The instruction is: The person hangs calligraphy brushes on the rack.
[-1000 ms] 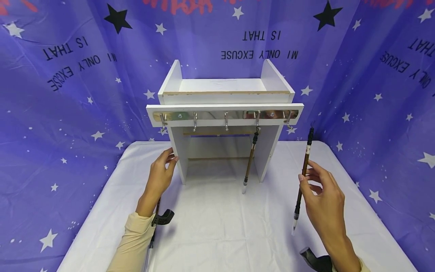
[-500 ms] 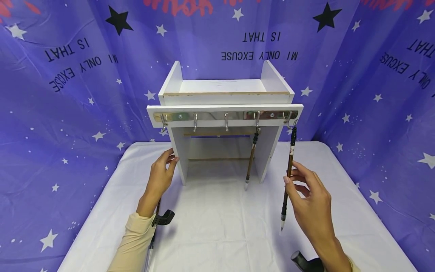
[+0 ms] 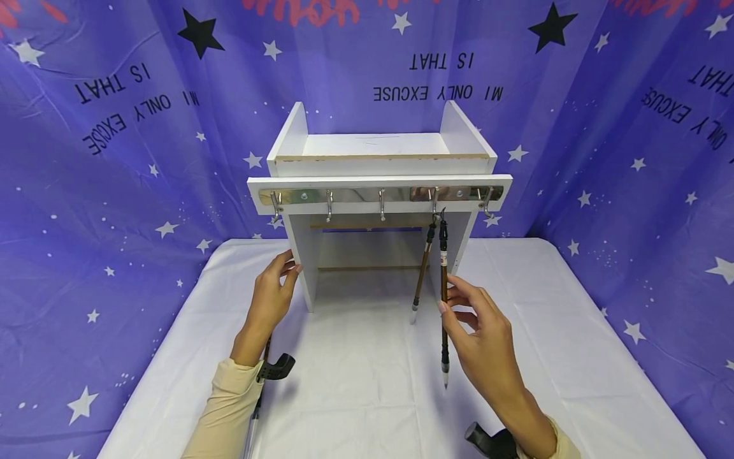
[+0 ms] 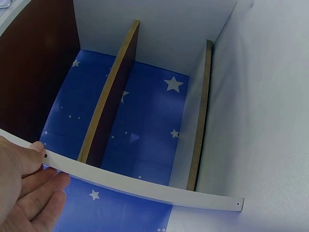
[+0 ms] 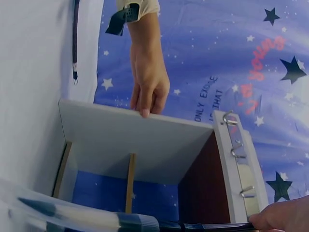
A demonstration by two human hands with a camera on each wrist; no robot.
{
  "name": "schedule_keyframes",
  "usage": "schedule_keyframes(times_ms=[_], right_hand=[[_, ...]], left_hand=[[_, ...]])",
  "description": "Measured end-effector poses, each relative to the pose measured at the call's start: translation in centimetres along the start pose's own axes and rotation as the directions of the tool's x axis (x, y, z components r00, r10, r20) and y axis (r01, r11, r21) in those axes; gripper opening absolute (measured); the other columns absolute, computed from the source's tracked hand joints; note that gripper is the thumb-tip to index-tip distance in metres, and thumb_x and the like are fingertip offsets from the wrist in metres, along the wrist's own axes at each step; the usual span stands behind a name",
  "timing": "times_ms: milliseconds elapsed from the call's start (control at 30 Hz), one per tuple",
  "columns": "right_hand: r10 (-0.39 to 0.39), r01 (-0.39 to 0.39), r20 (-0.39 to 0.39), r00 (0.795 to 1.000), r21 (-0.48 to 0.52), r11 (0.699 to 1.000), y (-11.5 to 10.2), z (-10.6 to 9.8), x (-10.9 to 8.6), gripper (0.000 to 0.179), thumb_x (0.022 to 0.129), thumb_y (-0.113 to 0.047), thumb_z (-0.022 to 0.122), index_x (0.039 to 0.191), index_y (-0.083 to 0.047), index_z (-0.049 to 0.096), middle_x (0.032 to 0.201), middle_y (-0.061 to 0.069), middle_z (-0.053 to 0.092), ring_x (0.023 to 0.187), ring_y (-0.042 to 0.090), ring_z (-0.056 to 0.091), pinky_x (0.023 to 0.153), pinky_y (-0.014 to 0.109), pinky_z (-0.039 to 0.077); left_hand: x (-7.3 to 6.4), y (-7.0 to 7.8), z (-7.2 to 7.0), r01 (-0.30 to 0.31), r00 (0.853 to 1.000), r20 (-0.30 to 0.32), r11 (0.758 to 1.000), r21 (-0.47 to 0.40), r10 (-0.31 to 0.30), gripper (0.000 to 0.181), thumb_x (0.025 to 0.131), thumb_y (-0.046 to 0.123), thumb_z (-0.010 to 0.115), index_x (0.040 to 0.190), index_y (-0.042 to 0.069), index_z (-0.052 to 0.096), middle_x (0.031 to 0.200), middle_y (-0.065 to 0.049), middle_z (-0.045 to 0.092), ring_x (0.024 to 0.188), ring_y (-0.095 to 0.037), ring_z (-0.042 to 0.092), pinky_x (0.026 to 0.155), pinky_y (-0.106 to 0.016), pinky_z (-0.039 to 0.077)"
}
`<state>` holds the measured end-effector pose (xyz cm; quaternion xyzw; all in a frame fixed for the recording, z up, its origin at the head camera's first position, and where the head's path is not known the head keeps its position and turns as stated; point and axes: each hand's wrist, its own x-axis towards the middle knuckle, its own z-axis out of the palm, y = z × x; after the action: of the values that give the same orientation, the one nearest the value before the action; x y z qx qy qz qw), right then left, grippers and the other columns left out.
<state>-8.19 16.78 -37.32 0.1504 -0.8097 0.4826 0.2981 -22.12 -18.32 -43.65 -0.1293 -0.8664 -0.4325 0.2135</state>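
My right hand (image 3: 482,335) pinches a calligraphy brush (image 3: 444,274) between thumb and fingers at mid-handle. The brush hangs upright, its dark end and cord loop up, its tip in a clear cap. Its loop is close below the second hook from the right (image 3: 435,203). Just left of it, a similar brush (image 3: 422,271) hangs from that hook, slightly tilted. My left hand (image 3: 272,290) grips the front edge of the white rack's left side panel (image 4: 120,180), thumb on one face and fingers on the other.
The white wooden rack (image 3: 378,167) stands on a white-clothed table (image 3: 361,382). Several metal hooks line its front rail (image 3: 352,194). Another brush (image 5: 75,38) lies on the cloth beside the left forearm. A purple starred curtain (image 3: 132,191) surrounds the back and sides.
The right hand has carried its brush leftward, from right of the rack past the rightmost hook to beside the hanging brush. The left hand has stayed on the side panel.
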Motion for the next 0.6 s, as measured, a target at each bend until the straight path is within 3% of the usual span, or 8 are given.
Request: schedule_keyframes(times_ms=[333, 600], right_hand=[[0.045, -0.05, 0.084, 0.995, 0.059, 0.997, 0.6, 2.5, -0.2, 0.05, 0.096, 0.007, 0.072, 0.142, -0.009, 0.064, 0.113, 0.003, 0.069, 0.099, 0.019, 0.07, 0.082, 0.018, 0.062], [0.044, -0.051, 0.108, 0.993, 0.058, 0.997, 0.8, 3.9, 0.3, 0.05, 0.096, 0.003, 0.075, 0.142, -0.01, 0.064, 0.115, 0.003, 0.069, 0.102, 0.017, 0.069, 0.083, 0.022, 0.063]], left_hand=[[-0.1, 0.0, 0.0, -0.005, 1.0, -0.009, 1.0, 0.013, 0.006, 0.036, 0.107, 0.01, 0.062, 0.139, -0.006, 0.059, 0.131, -0.027, 0.068, 0.115, -0.046, 0.07, 0.103, -0.058, 0.056], [0.0, 0.2, -0.1, 0.011, 1.0, 0.003, 1.0, 0.0, -0.011, 0.037, 0.107, 0.01, 0.062, 0.141, -0.006, 0.059, 0.132, -0.026, 0.068, 0.117, -0.045, 0.07, 0.104, -0.056, 0.056]])
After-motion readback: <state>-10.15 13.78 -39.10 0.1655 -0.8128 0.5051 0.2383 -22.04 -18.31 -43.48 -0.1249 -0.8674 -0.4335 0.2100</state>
